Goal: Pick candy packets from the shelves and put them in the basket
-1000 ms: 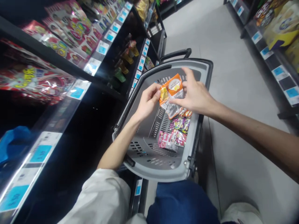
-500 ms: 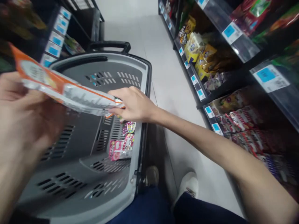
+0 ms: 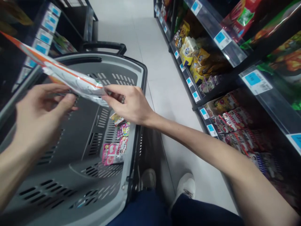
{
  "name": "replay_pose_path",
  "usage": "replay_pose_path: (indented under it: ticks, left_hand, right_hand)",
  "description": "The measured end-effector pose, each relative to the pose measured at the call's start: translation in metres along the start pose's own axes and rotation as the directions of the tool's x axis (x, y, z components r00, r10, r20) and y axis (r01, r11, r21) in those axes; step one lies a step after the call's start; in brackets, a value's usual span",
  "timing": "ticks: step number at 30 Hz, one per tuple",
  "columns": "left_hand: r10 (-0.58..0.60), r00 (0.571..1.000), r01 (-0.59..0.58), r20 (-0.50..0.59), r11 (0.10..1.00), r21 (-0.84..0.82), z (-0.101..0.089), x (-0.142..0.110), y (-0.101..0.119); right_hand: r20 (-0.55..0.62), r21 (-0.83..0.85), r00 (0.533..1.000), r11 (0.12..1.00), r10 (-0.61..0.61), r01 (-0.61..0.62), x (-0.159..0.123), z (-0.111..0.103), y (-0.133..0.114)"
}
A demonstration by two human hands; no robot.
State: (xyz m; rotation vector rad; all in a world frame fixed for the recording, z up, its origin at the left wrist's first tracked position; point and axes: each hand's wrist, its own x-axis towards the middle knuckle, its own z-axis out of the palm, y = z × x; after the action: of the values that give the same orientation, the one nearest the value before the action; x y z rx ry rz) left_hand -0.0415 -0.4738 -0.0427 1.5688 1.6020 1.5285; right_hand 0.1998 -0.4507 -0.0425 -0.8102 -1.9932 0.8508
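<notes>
Over the shopping basket [image 3: 82, 125], an orange-and-white snack packet [image 3: 80, 82] slants up to the left, its flat side turned mostly away. My right hand [image 3: 131, 102] pinches its near right end between thumb and fingers. Just below the packet's middle is my left hand [image 3: 44, 110], thumb and fingers apart and curled loosely; whether a fingertip still touches the packet is hard to make out. Along the right side of the basket's bottom lie small candy packets: a pink one [image 3: 109, 153], a purple one [image 3: 123, 129] and a yellowish one [image 3: 117, 119].
Shelves with yellow snack bags [image 3: 199, 64], red-and-white packets [image 3: 229, 121] and price tags [image 3: 256, 82] line the right side. Another shelf [image 3: 44, 37] stands at the left. Tiled floor [image 3: 155, 62] runs between them. My shoes [image 3: 187, 185] are beside the basket, whose black handle [image 3: 105, 47] is at the far end.
My left hand has loosened from the packet and dropped a little below it, moving right. The packet has shifted left and tilted more, still in my right hand. The view has swung slightly right.
</notes>
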Motion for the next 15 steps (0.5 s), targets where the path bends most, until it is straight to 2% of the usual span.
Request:
replay_pose_path:
  ticks: [2, 5, 7, 10, 15]
  left_hand:
    - [-0.153, 0.982, 0.164, 0.108, 0.982, -0.095, 0.011, -0.012, 0.022]
    - [-0.349, 0.869, 0.451, 0.351, 0.850, -0.272, 0.025, -0.029, 0.052]
    - [-0.378, 0.818, 0.536, 0.433, 0.774, -0.337, 0.031, -0.037, 0.060]
    - [-0.388, 0.812, 0.555, 0.436, 0.745, -0.371, 0.036, -0.043, 0.056]
    - [-0.412, 0.852, 0.507, 0.323, 0.804, -0.311, 0.037, -0.042, 0.036]
  right_hand:
    - [-0.006, -0.067, 0.999, 0.997, -0.032, 0.032, 0.000, 0.002, 0.000]
    - [0.023, -0.219, 0.996, 0.971, -0.090, 0.093, 0.000, 0.003, -0.001]
    - [0.088, -0.300, 0.990, 0.944, -0.114, 0.135, 0.000, 0.003, -0.002]
    - [0.206, -0.338, 0.969, 0.920, -0.133, 0.198, 0.001, 0.001, -0.003]
    - [0.371, -0.301, 0.922, 0.924, -0.113, 0.235, 0.003, -0.004, -0.006]
